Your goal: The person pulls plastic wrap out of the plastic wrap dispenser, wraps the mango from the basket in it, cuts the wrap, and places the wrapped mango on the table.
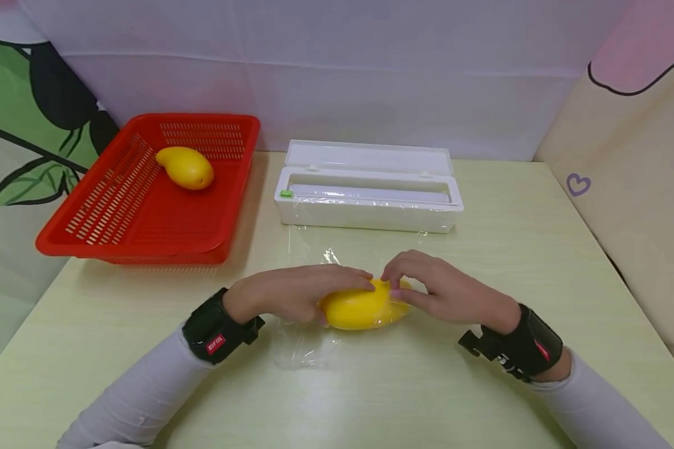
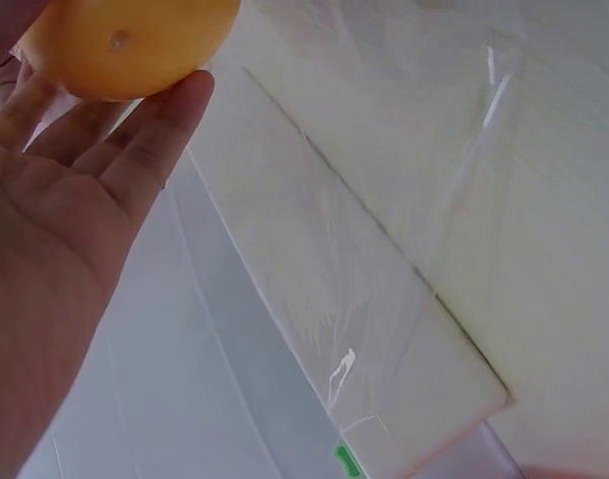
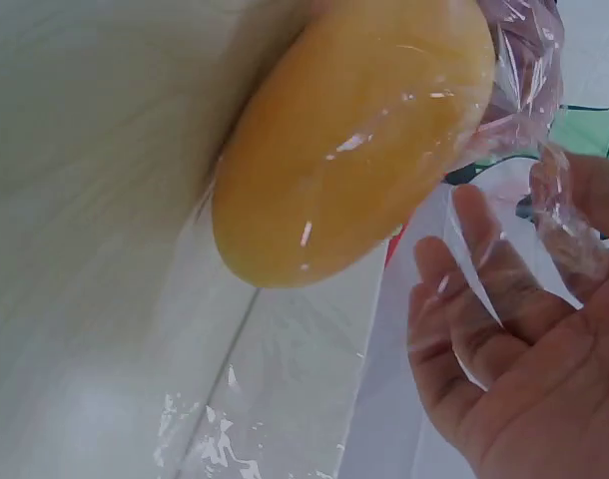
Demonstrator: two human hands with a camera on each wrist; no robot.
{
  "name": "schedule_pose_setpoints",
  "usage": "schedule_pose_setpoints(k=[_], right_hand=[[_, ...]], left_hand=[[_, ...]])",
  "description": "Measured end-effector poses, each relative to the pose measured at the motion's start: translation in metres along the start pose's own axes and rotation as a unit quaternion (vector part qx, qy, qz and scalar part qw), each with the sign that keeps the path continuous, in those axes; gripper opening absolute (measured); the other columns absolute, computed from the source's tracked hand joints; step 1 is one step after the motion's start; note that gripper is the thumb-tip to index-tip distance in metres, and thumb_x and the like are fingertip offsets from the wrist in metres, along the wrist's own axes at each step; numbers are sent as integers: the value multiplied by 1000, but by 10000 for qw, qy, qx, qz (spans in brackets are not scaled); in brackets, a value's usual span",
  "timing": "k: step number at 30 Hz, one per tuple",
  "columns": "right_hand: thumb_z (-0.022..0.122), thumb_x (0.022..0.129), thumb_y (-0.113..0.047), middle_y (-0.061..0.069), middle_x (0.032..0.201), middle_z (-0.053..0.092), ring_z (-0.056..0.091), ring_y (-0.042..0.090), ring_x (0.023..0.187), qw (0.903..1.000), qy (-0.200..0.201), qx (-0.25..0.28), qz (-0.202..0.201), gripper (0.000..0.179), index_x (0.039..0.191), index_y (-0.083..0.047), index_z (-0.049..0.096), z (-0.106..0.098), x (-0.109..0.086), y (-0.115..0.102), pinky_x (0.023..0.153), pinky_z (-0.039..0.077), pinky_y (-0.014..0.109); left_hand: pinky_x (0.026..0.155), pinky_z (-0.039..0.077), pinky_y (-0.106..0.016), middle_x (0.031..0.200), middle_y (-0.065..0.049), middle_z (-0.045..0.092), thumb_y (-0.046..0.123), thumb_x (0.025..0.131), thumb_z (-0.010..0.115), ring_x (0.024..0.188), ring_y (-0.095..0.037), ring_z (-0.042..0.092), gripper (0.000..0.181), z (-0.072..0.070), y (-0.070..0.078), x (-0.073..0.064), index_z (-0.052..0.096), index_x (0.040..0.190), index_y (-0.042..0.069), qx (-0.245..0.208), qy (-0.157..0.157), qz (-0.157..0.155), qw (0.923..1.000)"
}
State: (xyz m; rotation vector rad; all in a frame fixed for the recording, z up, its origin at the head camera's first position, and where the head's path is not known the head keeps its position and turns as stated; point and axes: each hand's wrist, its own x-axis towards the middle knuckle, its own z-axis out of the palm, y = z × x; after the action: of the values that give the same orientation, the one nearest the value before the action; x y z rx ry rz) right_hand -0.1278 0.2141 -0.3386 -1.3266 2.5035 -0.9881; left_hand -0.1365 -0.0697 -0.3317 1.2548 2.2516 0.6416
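A yellow mango (image 1: 362,312) lies on the table with clear cling film over it. The left hand (image 1: 297,292) grips its left end, fingers across the top and thumb low at the side. At the mango's right end, the right hand (image 1: 444,285) pinches the film between thumb and fingers. In the right wrist view, film (image 3: 529,65) shines around the mango (image 3: 349,150) and drapes over the right hand's fingers. A thin sheet of film (image 1: 306,355) also spreads left of the mango and back to the white dispenser box (image 1: 365,216).
The dispenser's lid (image 1: 371,159) stands open at the back, with a green slider (image 1: 286,193) at its left end. A red plastic basket (image 1: 219,240) sits at the back left, holding another mango (image 1: 186,168). Cloth-covered walls border the table (image 1: 337,411).
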Motion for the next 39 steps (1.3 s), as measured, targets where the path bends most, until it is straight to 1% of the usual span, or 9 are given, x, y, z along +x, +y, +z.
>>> schedule_pose_setpoints(k=[6,11,15,21,24,28,32,35,39], right_hand=[[58,102,-25,-3,121,68,62,15,113,9950,48,499,869,6,100,-19,56,6,3,4,88,53,34],[60,101,-21,-9,109,70,64,8,96,9937,228,484,989,6,106,-18,58,10,7,8,80,54,28],[60,100,-21,-10,100,70,60,9,81,9922,468,489,1045,7,104,-16,57,14,9,13,70,51,25],[61,100,-16,-6,96,71,57,13,75,9889,676,526,1212,8,102,-11,55,15,12,17,65,47,25],[59,101,-14,-4,96,71,60,13,78,9861,727,587,1373,6,102,-10,54,15,13,18,66,49,26],[55,103,-13,0,99,73,66,14,88,9814,727,764,1602,5,103,-8,52,15,14,22,74,54,27],[51,104,-12,3,100,73,68,17,94,9769,700,888,1811,6,106,-6,51,15,15,27,80,56,30],[50,105,-13,4,100,73,68,19,95,9738,709,932,1947,7,106,-6,50,14,16,29,82,55,33],[49,105,-13,5,101,73,67,19,95,9709,718,1016,2048,8,107,-5,51,14,16,31,82,55,35]], left_hand=[[116,32,-38,152,2,42,-10,74,77,138,-17,40,82,1,0,2,45,145,15,-227,91,-58,9997],[113,36,-34,144,6,47,-8,73,80,131,-11,43,81,2,-2,4,46,142,16,-261,187,77,9995],[112,38,-33,143,7,45,-6,73,80,129,-11,43,80,1,-2,3,47,142,17,-234,162,8,9996],[115,34,-37,148,3,42,5,79,75,134,-14,39,69,-3,-2,0,48,142,16,52,187,-7,9998],[114,35,-38,148,2,43,14,85,72,136,-16,39,59,-6,-1,-2,51,140,15,185,319,-79,9993],[109,41,-36,142,3,48,28,91,70,129,-14,46,46,-10,2,-4,55,132,16,234,610,-274,9975],[99,49,-33,134,5,53,49,86,73,117,-14,52,44,-13,6,-7,60,116,20,479,830,-570,9938],[90,52,-29,130,5,54,57,79,76,110,-13,53,45,-14,9,-9,61,103,22,815,855,-806,9897],[81,52,-27,126,4,55,52,76,81,106,-13,51,38,-15,12,-14,64,92,21,1289,687,-984,9844]])
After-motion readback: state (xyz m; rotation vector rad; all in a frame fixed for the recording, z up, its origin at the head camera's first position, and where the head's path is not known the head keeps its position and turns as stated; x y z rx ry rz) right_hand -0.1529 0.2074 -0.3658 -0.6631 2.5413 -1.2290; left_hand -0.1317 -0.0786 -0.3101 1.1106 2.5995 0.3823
